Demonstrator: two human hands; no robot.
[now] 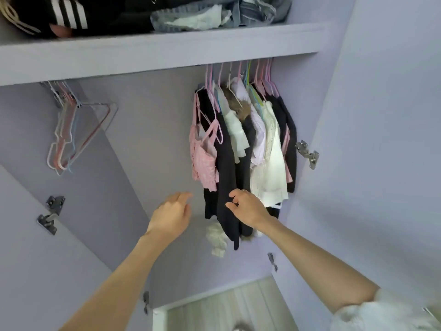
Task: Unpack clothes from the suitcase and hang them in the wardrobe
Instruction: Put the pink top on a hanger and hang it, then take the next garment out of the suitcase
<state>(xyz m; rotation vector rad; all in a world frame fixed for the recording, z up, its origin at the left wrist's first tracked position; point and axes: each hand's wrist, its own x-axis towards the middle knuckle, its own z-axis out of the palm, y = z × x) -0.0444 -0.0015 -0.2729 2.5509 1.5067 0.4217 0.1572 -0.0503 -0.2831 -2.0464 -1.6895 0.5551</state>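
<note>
Pinching the lower edge of the black garment (225, 163), the right hand (248, 207) meets the hanging clothes (262, 139). Left of that garment, the left hand (173, 215) hangs loosely spread, touching nothing, before bare wardrobe wall (148, 130); empty hangers (71, 137) hang farther left.

Right hand (248, 207) pinches the black garment (226, 177) hanging at the wardrobe's right; left hand (173, 215) hovers empty beside it; bare hangers (71, 137) far left.
</note>
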